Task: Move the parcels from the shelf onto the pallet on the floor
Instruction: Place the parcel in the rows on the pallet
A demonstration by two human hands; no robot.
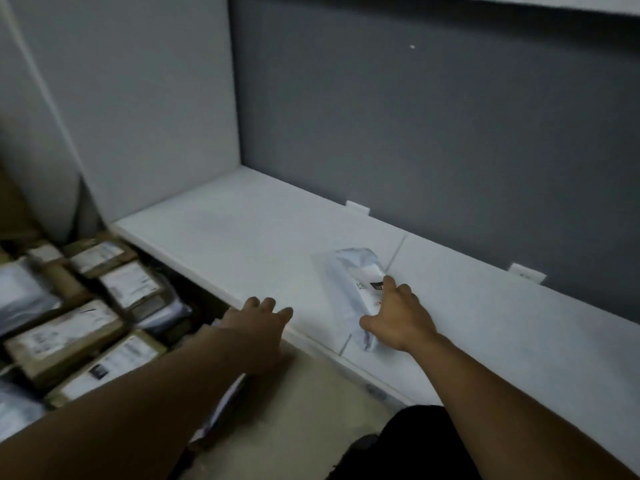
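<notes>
Right grip spread open, flat atop white parcel near shelf front — left grip open at the edge.

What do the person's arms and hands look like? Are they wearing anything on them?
The left hand and the right hand are bare: no gloves, and no rings or watch that I can see. The left arm and the right arm are bare too, with no sleeves in view. Some black clothing shows low down.
</notes>
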